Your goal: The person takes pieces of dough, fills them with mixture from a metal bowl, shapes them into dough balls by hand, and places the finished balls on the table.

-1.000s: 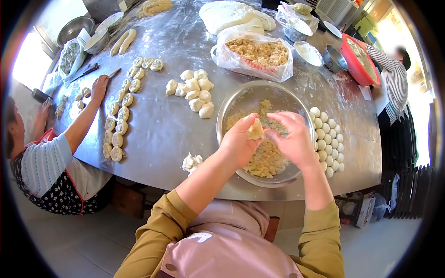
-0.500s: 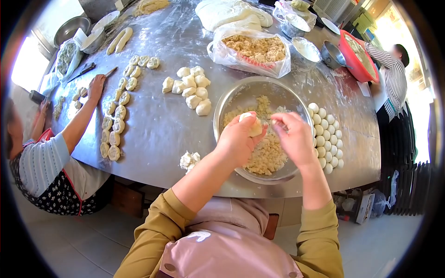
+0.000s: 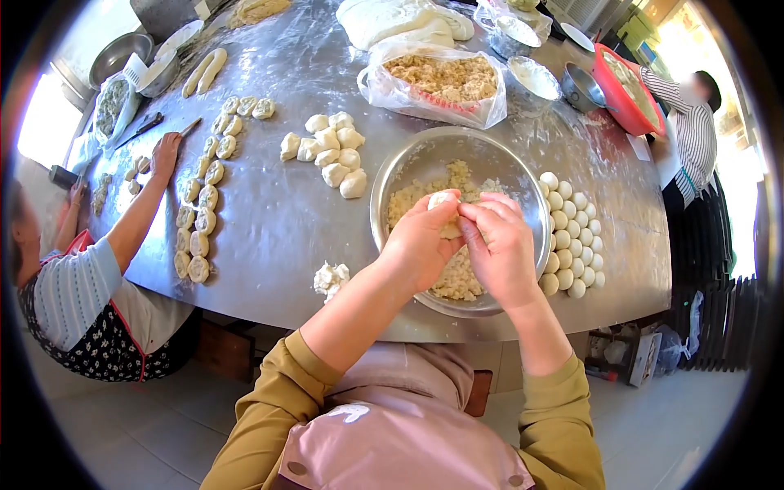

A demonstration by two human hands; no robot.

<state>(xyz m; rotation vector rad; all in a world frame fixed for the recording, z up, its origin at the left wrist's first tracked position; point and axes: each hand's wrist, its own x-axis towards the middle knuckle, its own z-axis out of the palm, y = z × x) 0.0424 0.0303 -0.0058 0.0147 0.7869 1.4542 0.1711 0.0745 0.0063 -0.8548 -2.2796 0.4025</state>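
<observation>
Over a steel bowl (image 3: 384,192) of crumbly yellowish filling (image 3: 457,282), my left hand (image 3: 418,245) is curled around a piece of dough (image 3: 443,200). My right hand (image 3: 498,249) meets it from the right, thumb and fingers pinched together at the dough's edge. Fingers hide most of the dough. Several round dough balls (image 3: 576,233) stand in rows right of the bowl. To its left lies a cluster of dough pieces (image 3: 335,151). A small heap of white dough scraps (image 3: 330,280) rests near the table's front edge.
A plastic bag of brown filling (image 3: 441,77) and a large dough mass (image 3: 400,20) lie behind the bowl. At the left, a person (image 3: 77,286) reaches across beside rows of filled rolls (image 3: 200,216). Another person (image 3: 694,135) stands at the right near a red basin (image 3: 625,94).
My right hand, apart from the dough half a second ago, has come back left against it. The table and its objects have shifted slightly up and left in view.
</observation>
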